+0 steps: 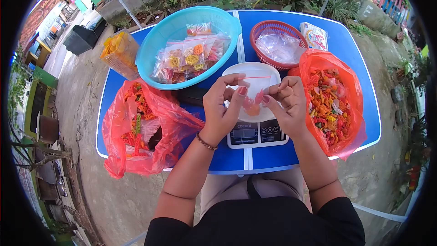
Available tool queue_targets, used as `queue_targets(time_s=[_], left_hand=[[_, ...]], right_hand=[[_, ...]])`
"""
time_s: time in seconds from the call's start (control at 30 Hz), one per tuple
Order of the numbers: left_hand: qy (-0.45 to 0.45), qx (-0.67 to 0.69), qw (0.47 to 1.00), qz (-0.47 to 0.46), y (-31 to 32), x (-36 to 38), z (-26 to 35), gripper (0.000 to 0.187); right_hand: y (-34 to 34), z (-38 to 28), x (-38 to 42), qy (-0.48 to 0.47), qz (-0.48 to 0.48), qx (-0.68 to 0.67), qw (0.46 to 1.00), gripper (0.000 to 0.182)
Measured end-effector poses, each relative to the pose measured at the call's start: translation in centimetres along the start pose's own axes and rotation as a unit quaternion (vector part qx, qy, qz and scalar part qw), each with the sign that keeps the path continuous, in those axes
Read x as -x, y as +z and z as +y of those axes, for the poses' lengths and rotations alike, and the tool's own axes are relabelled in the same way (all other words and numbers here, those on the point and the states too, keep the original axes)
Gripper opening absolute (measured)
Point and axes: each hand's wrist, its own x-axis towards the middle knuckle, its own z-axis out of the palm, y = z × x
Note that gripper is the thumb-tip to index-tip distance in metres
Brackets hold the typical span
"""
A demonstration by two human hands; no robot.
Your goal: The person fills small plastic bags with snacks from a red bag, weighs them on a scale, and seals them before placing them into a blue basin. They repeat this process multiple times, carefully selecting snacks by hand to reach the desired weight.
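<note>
The bag [256, 84] is between the hands over the bowl [267, 115], its red strip running crosswise. The left hand [220, 105] grips one side; the right [289, 105] pinches near the other, exact hold unclear.

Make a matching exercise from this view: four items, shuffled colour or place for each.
1. Basin
2. Scale
3. Basket
4. Small bag with a red strip

A. Under the white dish
B. Between the left hand and right hand
C. Light blue
D. Red, beyond the dish

Pairs: 1-C, 2-A, 3-D, 4-B
</note>
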Motion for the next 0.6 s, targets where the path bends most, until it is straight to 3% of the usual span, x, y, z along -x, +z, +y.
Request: queue_targets(time_s=[0.03, 0.07, 0.17, 0.33, 0.37, 0.47, 0.6], left_hand=[[0.004, 0.016, 1.000, 0.003, 0.1, -0.1, 0.1, 0.033], [-0.008, 0.000, 0.998, -0.059, -0.5, -0.2, 0.2, 0.047], [-0.001, -0.007, 0.997, -0.074, -0.4, -0.3, -0.2, 0.051], [0.109, -0.095, 0.989, -0.009, -0.6, -1.0, -1.0, 0.019], [0.124, -0.118, 0.985, 0.008, -0.7, -1.1, -0.6, 0.020], [0.172, -0.175, 0.968, 0.057, -1.0, -1.4, -0.1, 0.028], [0.210, -0.225, 0.943, 0.122, -2.0, -2.2, -1.0, 0.030]], right_hand=[[0.1, 0.5, 0.0, 0.017, 0.019, -0.069, 0.997, 0.018], [-0.3, 0.9, -0.1, -0.014, 0.008, -0.057, 0.998, 0.021], [-0.7, 1.1, -0.3, 0.001, 0.060, -0.018, 0.998, 0.017], [-0.2, 1.3, -0.9, -0.023, 0.030, 0.045, 0.998, 0.027], [0.1, 1.3, -1.2, -0.031, 0.020, 0.052, 0.998, 0.031], [1.7, -0.9, -2.1, -0.067, -0.039, 0.283, 0.956, 0.048], [3.5, -1.1, -4.2, -0.158, -0.078, 0.358, 0.917, 0.057]])
